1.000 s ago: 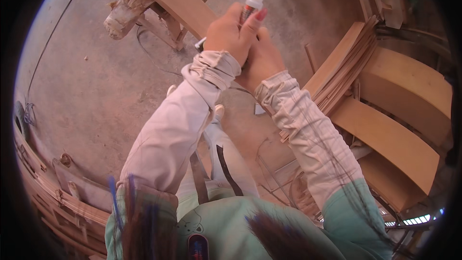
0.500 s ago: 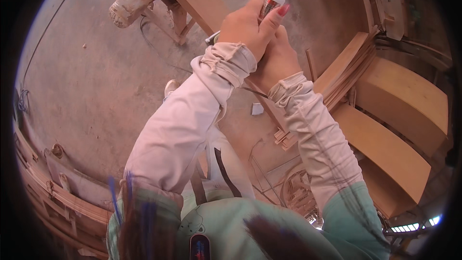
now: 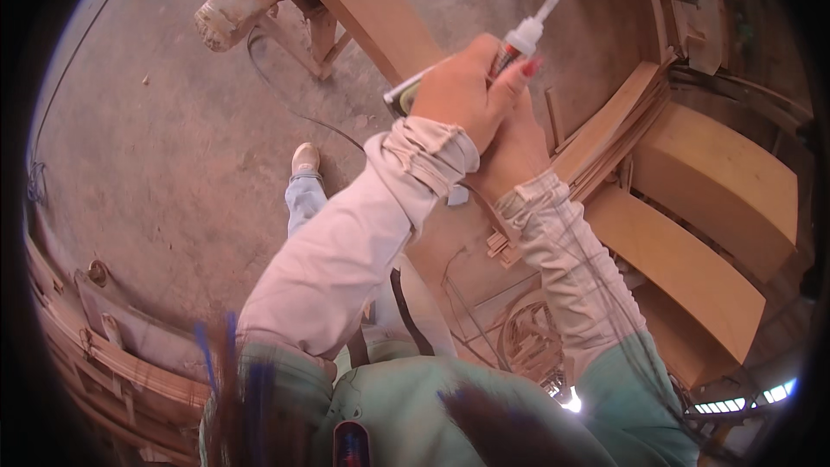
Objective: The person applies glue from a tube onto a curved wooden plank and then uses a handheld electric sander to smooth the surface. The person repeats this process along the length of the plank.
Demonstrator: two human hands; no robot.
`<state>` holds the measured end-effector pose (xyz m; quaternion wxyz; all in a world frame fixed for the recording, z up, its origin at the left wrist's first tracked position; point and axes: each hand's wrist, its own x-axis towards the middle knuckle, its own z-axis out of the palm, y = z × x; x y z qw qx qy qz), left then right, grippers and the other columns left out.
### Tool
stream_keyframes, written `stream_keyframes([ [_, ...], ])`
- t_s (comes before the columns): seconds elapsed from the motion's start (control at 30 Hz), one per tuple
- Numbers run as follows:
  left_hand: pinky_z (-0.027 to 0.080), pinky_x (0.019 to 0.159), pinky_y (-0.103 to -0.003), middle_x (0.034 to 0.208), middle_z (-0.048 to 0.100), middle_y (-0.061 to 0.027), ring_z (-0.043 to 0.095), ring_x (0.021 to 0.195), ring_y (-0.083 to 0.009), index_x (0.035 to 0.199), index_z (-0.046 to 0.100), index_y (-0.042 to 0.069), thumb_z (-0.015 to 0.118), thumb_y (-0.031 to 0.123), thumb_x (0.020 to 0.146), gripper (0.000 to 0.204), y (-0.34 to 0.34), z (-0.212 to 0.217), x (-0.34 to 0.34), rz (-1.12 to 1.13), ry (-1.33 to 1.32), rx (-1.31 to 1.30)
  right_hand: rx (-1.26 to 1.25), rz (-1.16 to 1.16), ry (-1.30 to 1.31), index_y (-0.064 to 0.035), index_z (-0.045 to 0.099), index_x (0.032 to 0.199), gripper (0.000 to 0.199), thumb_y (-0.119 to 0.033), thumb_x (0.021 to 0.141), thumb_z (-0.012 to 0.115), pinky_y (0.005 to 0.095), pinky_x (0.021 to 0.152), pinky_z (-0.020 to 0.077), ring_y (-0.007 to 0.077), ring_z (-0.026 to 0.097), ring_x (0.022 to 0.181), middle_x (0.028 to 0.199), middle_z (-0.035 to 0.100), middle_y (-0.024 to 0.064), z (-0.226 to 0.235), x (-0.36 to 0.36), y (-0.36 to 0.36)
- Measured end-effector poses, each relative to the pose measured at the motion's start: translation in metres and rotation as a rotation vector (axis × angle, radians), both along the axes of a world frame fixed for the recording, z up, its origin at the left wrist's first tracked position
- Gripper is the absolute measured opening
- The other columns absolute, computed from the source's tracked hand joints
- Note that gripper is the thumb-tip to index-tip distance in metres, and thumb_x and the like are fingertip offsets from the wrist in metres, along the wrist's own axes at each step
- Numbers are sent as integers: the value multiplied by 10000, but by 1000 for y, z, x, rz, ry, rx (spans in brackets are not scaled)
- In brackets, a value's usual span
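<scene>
Close together in front of me, both hands are wrapped around what looks like a glue bottle [image 3: 510, 54]. It has a white collar, a long tapering nozzle pointing up and right, and a red-and-dark printed body. My left hand [image 3: 458, 86] lies on top, its red-nailed thumb pressed along the bottle. Tucked beneath it, my right hand [image 3: 514, 143] is closed too, with most of its fingers hidden. From under my left hand juts a dark greenish object with a pale straight edge [image 3: 402, 97]; its kind I cannot make out. A wooden board [image 3: 372, 17] lies beyond my left hand.
Curved wooden panels [image 3: 683, 259] stand at the right, beside a stack of long wood strips [image 3: 605, 130]. A dusty motor-like cylinder [image 3: 226, 19] sits at the upper left. A dark cable [image 3: 316, 121] crosses the concrete floor [image 3: 173, 156]. Wood lengths [image 3: 130, 380] are stacked lower left.
Both hands have shifted lower and rightward in view with the bottle, and its whole nozzle now shows. My left shoe and lower leg have come further into view.
</scene>
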<state>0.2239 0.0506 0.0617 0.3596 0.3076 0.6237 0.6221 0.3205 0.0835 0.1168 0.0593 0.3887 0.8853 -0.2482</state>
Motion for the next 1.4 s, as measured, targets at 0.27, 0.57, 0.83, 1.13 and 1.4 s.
stream_keyframes([
  [0.27, 457, 585, -386, 644, 542, -169, 537, 591, -340, 890, 551, 17, 602, 446, 959, 438, 9, 12, -9, -40, 51, -40, -45, -14, 175, -100, 512, 1301, 674, -208, 706, 810, 446, 880, 510, 387, 549, 1094, 1237, 488, 173, -18, 13, 7],
  [0.57, 487, 701, -455, 799, 612, -172, 623, 799, -379, 961, 551, 60, 658, 358, 905, 321, -29, 10, 122, -391, 35, 12, -107, -305, 8, -37, 536, 1263, 568, -211, 769, 754, 410, 982, 446, 360, 550, 1160, 1225, 564, 185, -16, 134, -49],
  [0.83, 491, 671, -418, 773, 608, -191, 610, 734, -383, 944, 540, 41, 652, 355, 921, 334, -10, 7, 106, -364, 62, -30, -18, -298, 83, -48, 508, 1289, 612, -190, 753, 767, 425, 894, 499, 371, 566, 1126, 1243, 534, 171, -11, 123, -42],
  [1.13, 464, 628, -399, 721, 581, -185, 593, 674, -342, 933, 527, 24, 646, 349, 933, 346, -8, 9, 93, -397, 81, -45, -77, -287, 141, -50, 449, 1325, 663, -203, 762, 764, 420, 911, 485, 357, 559, 1127, 1260, 496, 159, -14, 114, -33],
  [1.4, 487, 662, -427, 786, 615, -174, 624, 746, -379, 940, 546, 29, 681, 335, 907, 337, -28, 6, 138, -442, 81, -27, -76, -301, 83, -33, 496, 1280, 595, -191, 766, 750, 420, 918, 478, 367, 558, 1135, 1247, 528, 168, -7, 150, -55],
])
